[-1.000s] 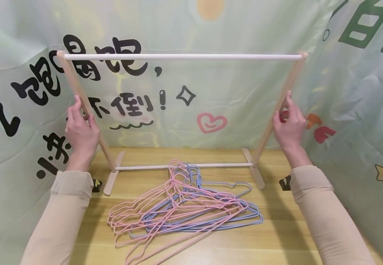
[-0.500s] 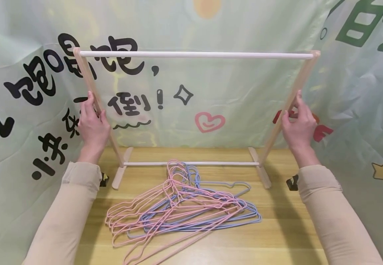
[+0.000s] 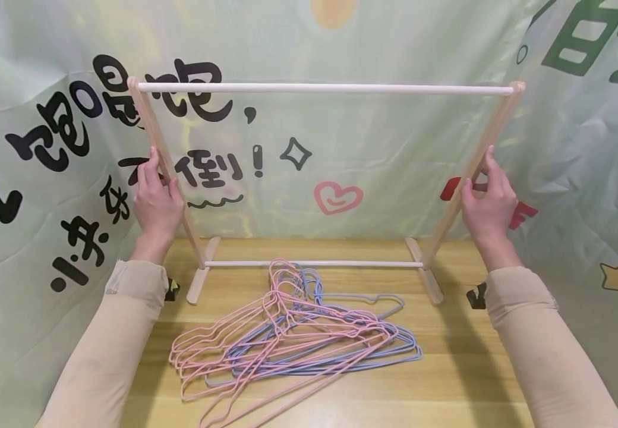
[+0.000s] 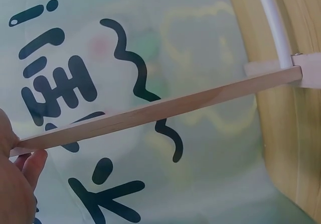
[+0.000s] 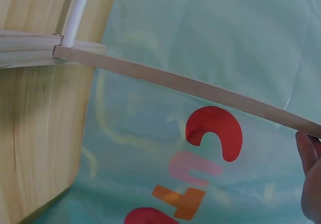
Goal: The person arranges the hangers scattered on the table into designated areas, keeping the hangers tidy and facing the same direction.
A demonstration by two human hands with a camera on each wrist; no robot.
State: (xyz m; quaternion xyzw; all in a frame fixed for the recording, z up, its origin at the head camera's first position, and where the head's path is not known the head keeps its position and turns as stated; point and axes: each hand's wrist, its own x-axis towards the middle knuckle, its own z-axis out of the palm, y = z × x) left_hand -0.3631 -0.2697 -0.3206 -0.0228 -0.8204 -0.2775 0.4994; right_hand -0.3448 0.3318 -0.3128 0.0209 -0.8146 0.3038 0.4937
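Note:
A wooden garment rack with a white top rod and a white lower rod stands upright at the back of the table. My left hand grips its left post, thumb on the near side. The right post is gripped by my right hand at about the same height. In the left wrist view the post runs from the fingers down to the foot. The right wrist view has the other post and part of the right hand. In front of the rack lies a pile of pink hangers and blue hangers, overlapping.
The wooden table extends below and around the rack. A printed fabric backdrop with black characters and drawings hangs behind it and along both sides. Dark devices show at both wrists, such as the one at the right wrist.
Both hands have shifted the rack to the right, mostly in the first half second and slightly after. The hangers have stayed in place on the table.

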